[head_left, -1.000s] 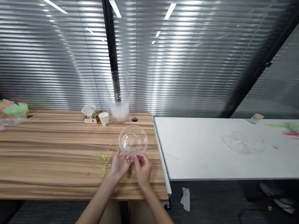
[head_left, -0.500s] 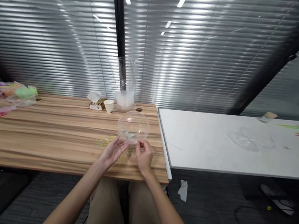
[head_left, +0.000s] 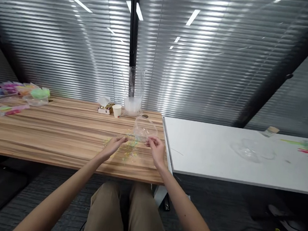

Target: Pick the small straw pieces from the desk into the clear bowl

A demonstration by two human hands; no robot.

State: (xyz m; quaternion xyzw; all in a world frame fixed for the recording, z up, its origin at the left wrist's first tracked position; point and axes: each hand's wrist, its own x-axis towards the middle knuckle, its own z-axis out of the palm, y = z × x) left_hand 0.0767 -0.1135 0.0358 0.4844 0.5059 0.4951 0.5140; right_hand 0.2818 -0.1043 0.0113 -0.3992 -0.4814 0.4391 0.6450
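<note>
A clear plastic dome (head_left: 145,128), shaped like a shallow bowl, stands tilted over the wooden table. Its lower right rim is pinched between the thumb and fingers of my right hand (head_left: 157,151). My left hand (head_left: 113,146) is apart from it, to the left, with the fingers stretched out and nothing held. Loose yellow and greenish shiny shreds (head_left: 130,151) lie on the wood between my hands, close to my left fingertips. Whether any shreds sit inside the dome cannot be made out.
Behind stand a paper cup (head_left: 116,111), a tissue box (head_left: 106,108) and a clear bag with white contents (head_left: 132,106). Colourful plastic packs (head_left: 14,96) lie far left. On the white table (head_left: 202,149) are clear plastic pieces (head_left: 248,150) and a corked jar (head_left: 270,131).
My left hand has let go of the dome and moved left. My right hand has carried the dome slightly right and tilted it. More shreds show on the table. The view has shifted.
</note>
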